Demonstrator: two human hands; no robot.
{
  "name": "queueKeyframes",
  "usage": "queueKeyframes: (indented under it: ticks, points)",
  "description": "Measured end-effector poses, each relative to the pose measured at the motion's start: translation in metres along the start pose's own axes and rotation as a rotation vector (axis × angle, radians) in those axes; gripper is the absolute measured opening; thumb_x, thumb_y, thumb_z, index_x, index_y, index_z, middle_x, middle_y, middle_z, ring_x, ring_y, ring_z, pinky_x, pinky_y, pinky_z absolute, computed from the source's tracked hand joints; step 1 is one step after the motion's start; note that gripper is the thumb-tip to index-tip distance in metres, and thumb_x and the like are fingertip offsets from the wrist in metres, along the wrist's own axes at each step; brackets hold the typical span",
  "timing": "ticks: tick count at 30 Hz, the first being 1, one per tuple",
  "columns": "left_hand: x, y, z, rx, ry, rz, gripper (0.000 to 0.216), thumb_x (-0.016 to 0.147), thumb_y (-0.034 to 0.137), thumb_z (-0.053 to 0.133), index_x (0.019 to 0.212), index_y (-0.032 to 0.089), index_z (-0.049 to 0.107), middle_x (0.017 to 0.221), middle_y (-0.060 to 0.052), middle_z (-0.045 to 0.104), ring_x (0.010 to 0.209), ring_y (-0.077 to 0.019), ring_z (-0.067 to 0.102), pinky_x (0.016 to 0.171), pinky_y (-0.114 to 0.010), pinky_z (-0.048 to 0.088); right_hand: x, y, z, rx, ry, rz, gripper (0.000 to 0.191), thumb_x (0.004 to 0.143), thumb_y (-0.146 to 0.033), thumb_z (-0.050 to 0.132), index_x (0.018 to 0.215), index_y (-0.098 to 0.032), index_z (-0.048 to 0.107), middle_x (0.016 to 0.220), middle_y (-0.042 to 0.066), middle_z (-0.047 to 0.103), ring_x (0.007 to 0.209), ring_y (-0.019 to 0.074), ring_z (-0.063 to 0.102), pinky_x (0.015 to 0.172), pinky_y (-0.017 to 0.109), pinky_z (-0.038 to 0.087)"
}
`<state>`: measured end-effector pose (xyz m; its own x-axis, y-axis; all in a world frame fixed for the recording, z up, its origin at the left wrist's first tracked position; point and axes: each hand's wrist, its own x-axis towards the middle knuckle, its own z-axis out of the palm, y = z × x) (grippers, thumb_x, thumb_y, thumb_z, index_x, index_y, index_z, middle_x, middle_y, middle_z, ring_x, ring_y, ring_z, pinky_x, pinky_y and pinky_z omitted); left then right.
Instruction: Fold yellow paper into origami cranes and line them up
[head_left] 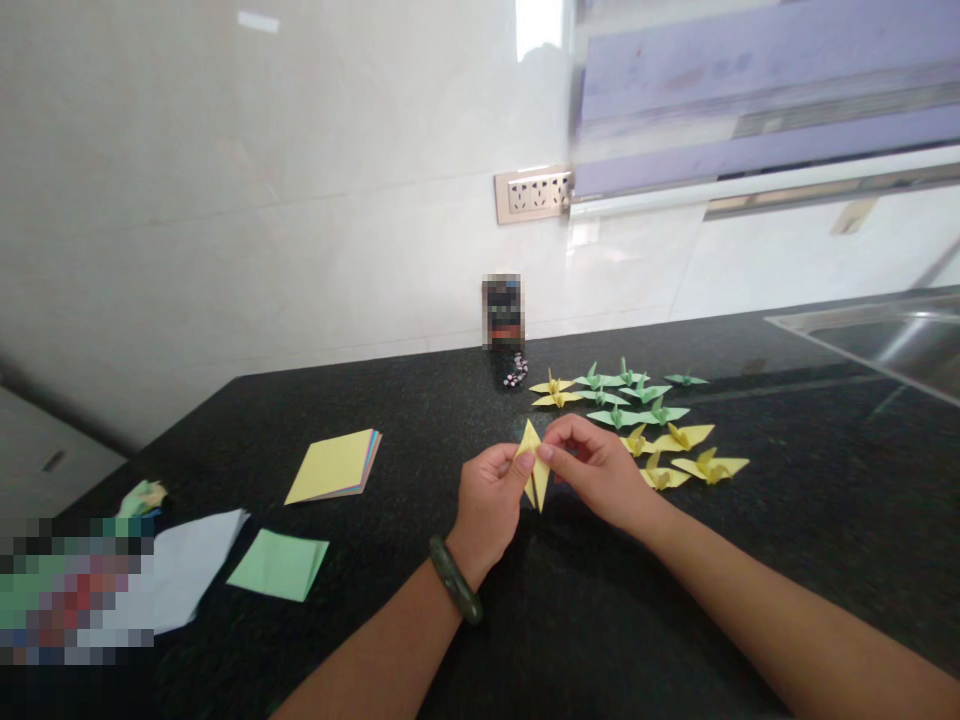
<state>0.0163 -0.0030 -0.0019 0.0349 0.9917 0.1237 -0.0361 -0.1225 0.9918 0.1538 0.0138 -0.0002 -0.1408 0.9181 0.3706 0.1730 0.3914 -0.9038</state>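
Note:
A partly folded yellow paper piece [534, 470] is held upright just above the black counter [570, 620]. My left hand [489, 505], with a dark green bangle on the wrist, pinches its left side. My right hand [596, 468] pinches its upper right edge. Both hands are closed on the paper. Just behind and to the right of my right hand lie several finished paper cranes, yellow ones [694, 462] near and green ones [626, 395] farther back.
A stack of coloured square sheets, yellow on top [335, 466], lies to the left. A loose green sheet [279, 565] and a pale blue sheet [196, 565] lie nearer the left edge. A small dark object [502, 312] stands at the wall. A metal sink [892, 335] is far right.

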Motion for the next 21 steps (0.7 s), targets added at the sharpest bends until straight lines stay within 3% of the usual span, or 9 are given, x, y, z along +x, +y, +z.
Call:
queueKeyframes:
  ticks: [7, 12, 21]
  points:
    - [0.0002, -0.0031, -0.0002, 0.016, -0.039, -0.005, 0.026, 0.068, 0.038, 0.064, 0.070, 0.012, 0.066, 0.056, 0.001, 0.058, 0.050, -0.0083, 0.045, 0.048, -0.020, 0.034, 0.0006, -0.0042, 0.0001, 0.017, 0.050, -0.046, 0.015, 0.070, -0.032, 0.064, 0.067, -0.019, 0.058, 0.068, 0.001, 0.053, 0.063, 0.0129, 0.048, 0.059, 0.026, 0.041]
    - [-0.0010, 0.0002, 0.0005, -0.033, -0.065, -0.036, 0.022, 0.068, 0.034, 0.065, 0.069, 0.012, 0.068, 0.056, -0.001, 0.061, 0.051, -0.0097, 0.049, 0.049, -0.020, 0.037, -0.0006, -0.0067, 0.0008, 0.128, -0.013, 0.115, 0.023, 0.073, -0.038, 0.060, 0.063, -0.017, 0.056, 0.064, -0.001, 0.051, 0.049, 0.0081, 0.044, 0.045, 0.022, 0.037]
    - [-0.0014, 0.0037, 0.0002, -0.033, -0.092, -0.072, 0.022, 0.070, 0.033, 0.062, 0.071, 0.012, 0.068, 0.057, -0.003, 0.063, 0.050, -0.0102, 0.051, 0.048, -0.021, 0.037, 0.0003, -0.0027, 0.0036, 0.360, -0.020, 0.262, 0.024, 0.067, -0.037, 0.067, 0.068, -0.016, 0.055, 0.057, -0.003, 0.053, 0.045, 0.0068, 0.046, 0.041, 0.020, 0.039]
